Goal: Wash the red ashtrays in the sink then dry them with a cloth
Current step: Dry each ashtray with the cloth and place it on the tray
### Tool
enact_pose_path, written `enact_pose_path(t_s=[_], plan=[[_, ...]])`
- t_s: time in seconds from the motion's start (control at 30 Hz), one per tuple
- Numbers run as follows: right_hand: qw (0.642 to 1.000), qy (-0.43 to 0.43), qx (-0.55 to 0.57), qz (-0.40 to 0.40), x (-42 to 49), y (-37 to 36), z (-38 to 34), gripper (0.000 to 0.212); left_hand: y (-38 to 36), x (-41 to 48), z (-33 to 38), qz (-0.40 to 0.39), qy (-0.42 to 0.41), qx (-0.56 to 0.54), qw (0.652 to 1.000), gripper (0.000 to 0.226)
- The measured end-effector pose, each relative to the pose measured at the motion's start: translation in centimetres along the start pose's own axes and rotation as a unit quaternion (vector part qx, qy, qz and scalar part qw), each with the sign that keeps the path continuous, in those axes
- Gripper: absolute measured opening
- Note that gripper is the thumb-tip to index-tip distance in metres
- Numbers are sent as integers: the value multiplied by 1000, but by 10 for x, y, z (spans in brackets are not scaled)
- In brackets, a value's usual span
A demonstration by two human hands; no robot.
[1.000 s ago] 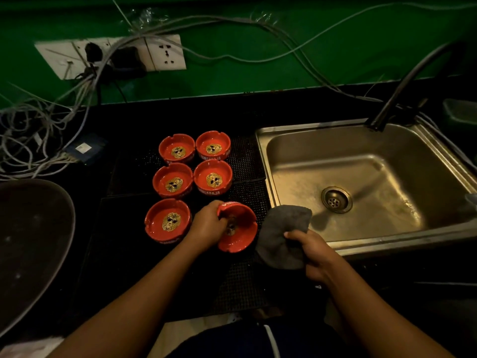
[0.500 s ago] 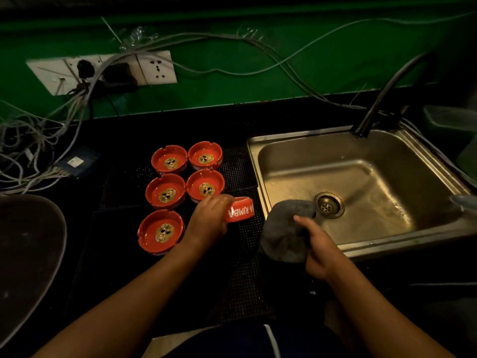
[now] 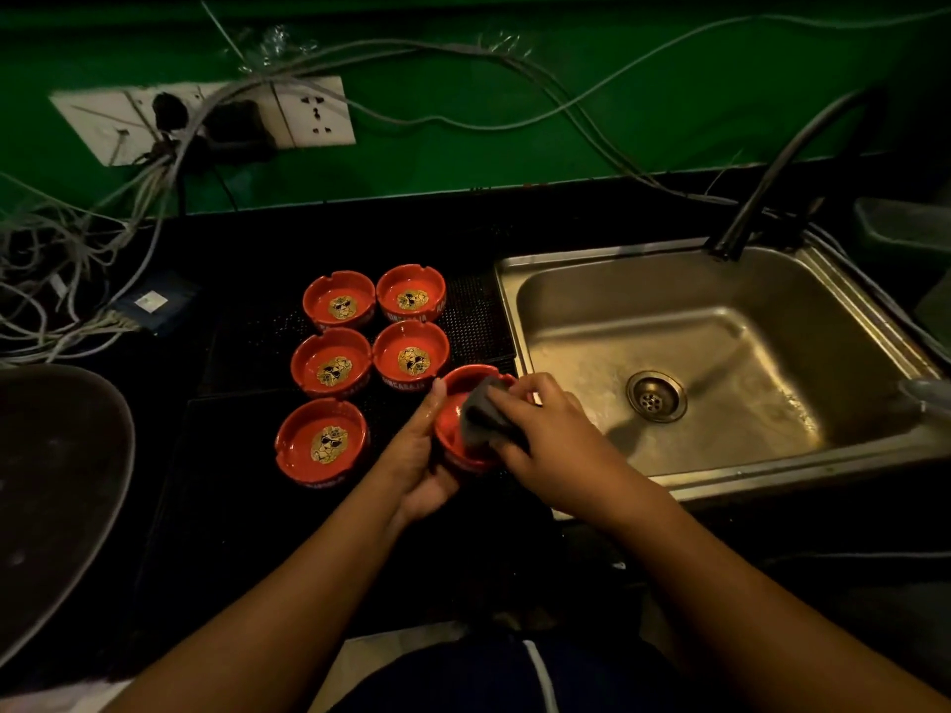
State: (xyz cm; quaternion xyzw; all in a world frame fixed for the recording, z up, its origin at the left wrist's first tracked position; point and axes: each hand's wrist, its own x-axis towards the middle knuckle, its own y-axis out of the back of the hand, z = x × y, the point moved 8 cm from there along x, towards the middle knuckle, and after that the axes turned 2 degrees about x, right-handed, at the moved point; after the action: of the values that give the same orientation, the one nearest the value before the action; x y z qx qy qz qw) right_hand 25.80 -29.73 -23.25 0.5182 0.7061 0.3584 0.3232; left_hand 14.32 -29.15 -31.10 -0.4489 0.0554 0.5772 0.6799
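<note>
My left hand grips a red ashtray just left of the sink, tilted toward me. My right hand presses a grey cloth into the ashtray's bowl, and the cloth hides the ashtray's centre. Several other red ashtrays with gold skull prints stand upright in two columns on the black mat; the nearest sits left of my left hand.
The steel sink has a drain and a dark curved tap behind it. A wall socket with tangled cables is at the back left. A dark round tray lies at the left edge.
My left hand turned the ashtray from side-on to bowl up. My right hand moved left from the sink's edge and pushed the cloth into the ashtray.
</note>
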Motion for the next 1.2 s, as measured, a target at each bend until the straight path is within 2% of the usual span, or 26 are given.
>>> enact_pose_path(t_s=[0.1, 0.27, 0.37, 0.5, 0.6, 0.67, 0.77, 0.83, 0.9, 1.0, 1.1, 1.2], plan=[[990, 19, -126, -55, -2, -15, -17, 61, -2, -3, -5, -34, 18, -48, 998, 70], [984, 34, -137, -111, -1, -27, -23, 54, -1, -7, -10, -53, 31, -74, 995, 63], [990, 39, -120, -57, 3, -24, -25, 50, -2, -5, -14, -63, 42, -74, 994, 60], [987, -11, -157, 23, 9, -9, -16, 39, -11, -5, -19, -66, 53, -63, 994, 58], [995, -9, -79, 56, 13, -2, -25, 37, -19, -2, -13, -50, 33, -46, 997, 57], [1000, 14, 3, 23, 16, -3, -31, 42, -16, 1, -5, -40, 24, -34, 998, 58], [990, 84, 43, -100, 15, -13, -38, 49, -7, -1, 6, -37, 32, 5, 999, 59], [983, 105, 11, -153, 8, -19, -37, 48, -6, -3, 10, -60, 41, 40, 997, 60], [975, 107, -92, -170, 3, -21, -31, 44, -11, -6, 10, -78, 51, 53, 994, 58], [959, 83, -242, -122, 3, -6, -19, 39, -13, -7, 2, -83, 68, 50, 993, 56], [964, 108, -234, -67, 12, 1, -23, 47, -16, -7, -5, -80, 76, 30, 993, 58], [955, 192, -208, -87, 18, -10, -40, 56, -18, -5, -5, -75, 84, 18, 993, 56]])
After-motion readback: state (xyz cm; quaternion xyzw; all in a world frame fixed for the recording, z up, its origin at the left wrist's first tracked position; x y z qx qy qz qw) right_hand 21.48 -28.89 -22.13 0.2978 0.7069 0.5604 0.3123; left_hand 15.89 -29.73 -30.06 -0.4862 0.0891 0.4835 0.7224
